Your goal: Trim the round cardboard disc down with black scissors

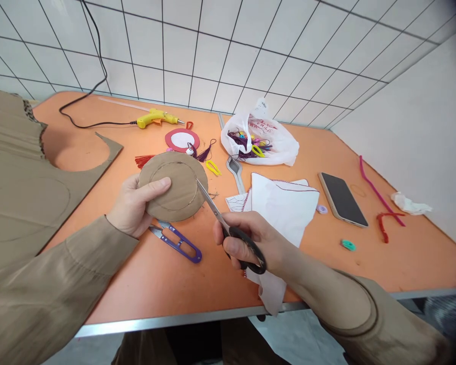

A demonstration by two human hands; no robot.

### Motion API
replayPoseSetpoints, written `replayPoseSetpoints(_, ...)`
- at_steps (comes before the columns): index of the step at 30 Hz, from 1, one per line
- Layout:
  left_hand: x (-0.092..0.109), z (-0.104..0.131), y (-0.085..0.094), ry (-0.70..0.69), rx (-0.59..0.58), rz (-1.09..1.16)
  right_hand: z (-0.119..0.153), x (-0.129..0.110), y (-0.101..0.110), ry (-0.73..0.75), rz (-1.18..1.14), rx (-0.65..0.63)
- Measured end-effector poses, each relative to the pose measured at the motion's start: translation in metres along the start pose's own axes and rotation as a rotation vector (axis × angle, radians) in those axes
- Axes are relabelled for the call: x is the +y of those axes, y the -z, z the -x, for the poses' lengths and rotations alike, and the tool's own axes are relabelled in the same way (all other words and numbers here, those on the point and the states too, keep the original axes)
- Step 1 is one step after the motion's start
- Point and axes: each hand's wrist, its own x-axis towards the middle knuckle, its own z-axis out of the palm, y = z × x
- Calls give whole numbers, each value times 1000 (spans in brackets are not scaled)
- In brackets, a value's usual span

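Observation:
My left hand (132, 204) grips a round cardboard disc (177, 197) by its left side, thumb on top. A smaller circle is drawn on the disc. Through their black handles my right hand (253, 241) holds a pair of scissors (213, 205), the blades looking nearly closed. Their tip meets the disc at the right part of the drawn line; whether it pierces the cardboard I cannot tell. Below the disc, purple thread snips (180, 245) lie on the table. Behind it are a red-rimmed white disc (182, 140), a purple tassel (204, 153) and a yellow clip (213, 168).
A large cut cardboard sheet (19, 177) covers the left side. At the back lie a yellow glue gun (157, 118) and a plastic bag (283, 144) of tassels. White cloth (281, 203), a phone (342, 198) and pipe cleaners (380, 190) are on the right.

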Motion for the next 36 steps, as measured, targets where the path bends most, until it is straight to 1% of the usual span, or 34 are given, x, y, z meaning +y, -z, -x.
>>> replayPoseSetpoints(5, -1, 1, -2, 33, 33, 4, 1, -1, -4, -53, 28, 46)
replayPoseSetpoints(9, -5, -1, -2, 59, 71, 43, 0, -2, -7, -50, 56, 67)
replayPoseSetpoints(13, -6, -2, -4, 91, 93, 72, -1, 1, -6, -30, 24, 37)
replayPoseSetpoints(17, -3, -1, -7, 84, 84, 72, -2, 5, -1, 35, -32, -29)
replayPoseSetpoints(22, 2, 2, -11, 99, 37, 41, 0, 2, 0, 33, -47, -38)
replayPoseSetpoints(27, -1, 1, -7, 62, 59, 99, 0, 2, 0, 61, -32, -40)
replayPoseSetpoints(31, -4, -1, -3, 45, 14, 135, -3, 7, 2, 110, -36, -69)
replayPoseSetpoints(36, -3, -1, -1, 8, -15, 99, -1, 6, 1, 126, -25, -67)
